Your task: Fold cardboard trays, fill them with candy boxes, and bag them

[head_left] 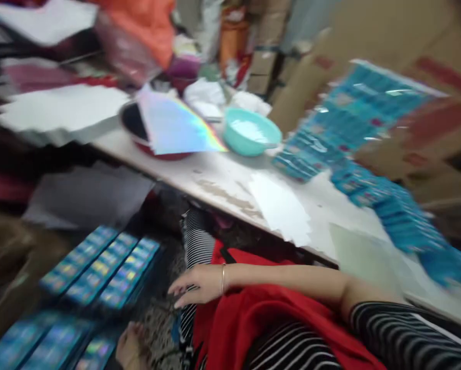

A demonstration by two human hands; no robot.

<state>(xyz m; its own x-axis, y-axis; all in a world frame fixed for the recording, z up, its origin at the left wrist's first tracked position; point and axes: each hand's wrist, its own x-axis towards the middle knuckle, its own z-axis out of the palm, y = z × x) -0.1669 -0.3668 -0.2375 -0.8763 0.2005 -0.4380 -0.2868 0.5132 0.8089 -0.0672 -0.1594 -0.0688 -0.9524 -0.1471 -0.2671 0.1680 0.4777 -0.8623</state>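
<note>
My right hand (199, 285), with a thin bracelet at the wrist, reaches across the red cloth (230, 318) on my lap. Its fingers are apart and nothing shows between them. At the bottom edge, what looks like my left hand (132, 345) is blurred and partly cut off, so its fingers cannot be made out. Left of it lie blue printed packs (95, 264) in rows, with more blue packs (41, 341) below them.
A long white table (230, 192) runs diagonally, bearing a stack of white sheets (282, 208), a turquoise basin (249, 131) and a dark red basin (135, 123) under a shiny sheet (176, 123). Blue packet strips (369, 113) lean on cardboard boxes (438, 41) at right.
</note>
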